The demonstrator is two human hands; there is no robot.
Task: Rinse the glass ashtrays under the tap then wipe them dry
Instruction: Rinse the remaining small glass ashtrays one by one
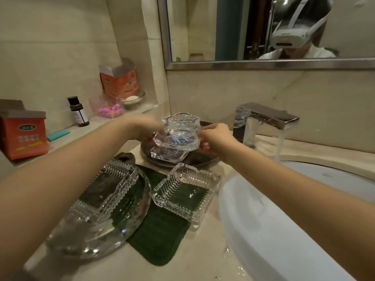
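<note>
My left hand [142, 126] and my right hand [215, 136] both grip a thick clear glass ashtray [178, 132], held tilted above a dark round tray [203, 157] at the back of the counter. Another clear glass piece [168, 156] lies on that tray beneath it. A square ribbed glass ashtray [184, 191] rests on a dark green cloth [158, 236]. To its left, a second ribbed ashtray [109, 187] sits inside a large round glass dish [97, 238]. The chrome tap [261, 120] runs water [281, 145] into the white sink [243, 220].
A ledge on the left carries red boxes [24, 134], a small dark bottle [78, 112], a teal lighter [58, 135], pink items in a clear bag [109, 109] and a soap dish [134, 98]. A mirror [263, 31] hangs above the tap. Water pools on the counter near the sink rim.
</note>
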